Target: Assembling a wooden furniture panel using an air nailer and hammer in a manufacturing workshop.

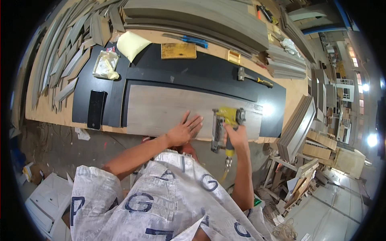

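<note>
A greyish wood-grain board lies flat along the near edge of the workbench, on top of black panels. My left hand rests on its near edge with the fingers stretched out, holding nothing. A yellow-green and black pneumatic nail gun is gripped by its handle in my right hand. The gun stands over the right half of the board; whether its nose touches the surface I cannot tell. An air hose hangs from the base of its handle.
Around the board lie a hammer, a black phone, a wooden block, blue-handled tools and a white tray. Stacked boards line the far side. Loose strips crowd the left; more panels lean at the right.
</note>
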